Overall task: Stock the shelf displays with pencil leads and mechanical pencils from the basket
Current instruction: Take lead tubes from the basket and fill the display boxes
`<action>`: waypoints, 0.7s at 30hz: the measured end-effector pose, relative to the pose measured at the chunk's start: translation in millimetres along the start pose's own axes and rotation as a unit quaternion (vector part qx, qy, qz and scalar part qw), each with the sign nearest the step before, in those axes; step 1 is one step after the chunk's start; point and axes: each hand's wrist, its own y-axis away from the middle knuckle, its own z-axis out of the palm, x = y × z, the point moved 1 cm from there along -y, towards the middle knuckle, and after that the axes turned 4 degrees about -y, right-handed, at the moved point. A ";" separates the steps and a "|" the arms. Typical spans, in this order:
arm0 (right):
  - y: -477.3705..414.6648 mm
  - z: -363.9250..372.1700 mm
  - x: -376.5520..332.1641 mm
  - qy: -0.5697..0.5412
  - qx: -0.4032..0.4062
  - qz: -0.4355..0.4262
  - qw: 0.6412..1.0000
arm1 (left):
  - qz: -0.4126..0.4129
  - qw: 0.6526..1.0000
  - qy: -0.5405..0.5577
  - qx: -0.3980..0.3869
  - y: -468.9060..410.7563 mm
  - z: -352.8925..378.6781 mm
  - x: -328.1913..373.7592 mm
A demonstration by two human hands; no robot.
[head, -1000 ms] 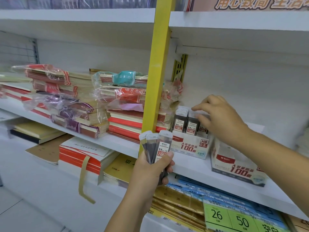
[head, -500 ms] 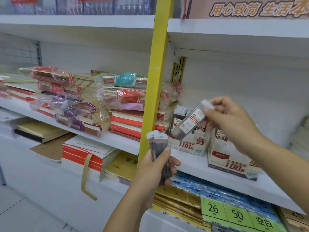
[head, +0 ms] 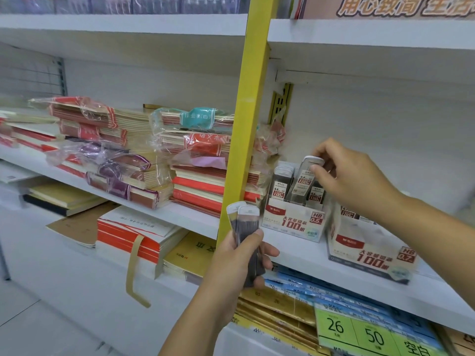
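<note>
I see the white shelf (head: 295, 250) running across, split by a yellow post (head: 252, 111), with plastic-wrapped notebook stacks (head: 195, 176) to the post's left. Right of the post, two display boxes stand on the shelf. The 0.7 box (head: 370, 253) is farther right and nearer the edge. The 0.5 box (head: 293, 222) is just beside the post and holds upright stocked cases (head: 280, 186). My right hand (head: 354, 181) pinches one lead case (head: 302, 181) by its white cap; the case is tilted, with its lower end down among the stocked cases in the 0.5 box. My left hand (head: 239, 260) is lower, in front of the shelf edge, gripping at least two spare cases (head: 244, 222) upright with the thumb across them.
</note>
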 end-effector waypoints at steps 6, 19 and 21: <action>-10.2 7.5 7.2 0.007 -0.012 0.025 1.000 | 0.007 1.000 -0.003 0.002 -2.1 -1.8 -2.2; -11.7 19.8 13.8 0.156 -0.060 0.030 0.985 | 0.019 0.999 -0.017 -0.033 -1.8 -0.6 -5.0; -7.3 18.9 11.4 0.155 -0.047 0.029 0.986 | 0.034 0.998 -0.025 -0.049 0.0 -0.5 -5.3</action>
